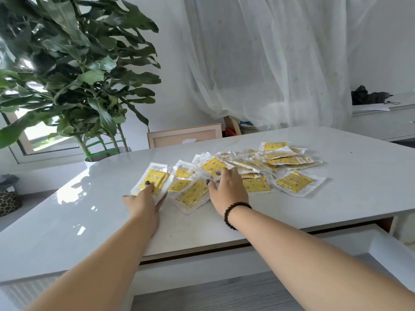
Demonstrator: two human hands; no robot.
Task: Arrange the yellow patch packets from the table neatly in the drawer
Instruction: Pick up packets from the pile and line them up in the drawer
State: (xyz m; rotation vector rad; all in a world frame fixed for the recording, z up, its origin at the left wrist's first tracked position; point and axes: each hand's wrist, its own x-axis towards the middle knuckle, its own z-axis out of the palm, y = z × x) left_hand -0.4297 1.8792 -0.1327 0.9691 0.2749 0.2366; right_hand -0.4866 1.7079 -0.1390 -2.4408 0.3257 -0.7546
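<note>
A big white tabletop [336, 187] holds a loose heap of yellow patch packets [258, 169]. The left hand [146, 198] grips one packet [152, 180] by its near end. The right hand [226, 187] lies flat on the heap, fingers spread. They look light, thin and slippery; best pinched by the clear edge.

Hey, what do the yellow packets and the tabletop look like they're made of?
Packets: apparently clear, glossy plastic film around yellow printed inserts; the edges look see-through and crinkled and catch glare. Tabletop: a hard, polished white slab, perhaps stone, glass or laminate; it mirrors the window and plant, but the look alone cannot settle which.
</note>
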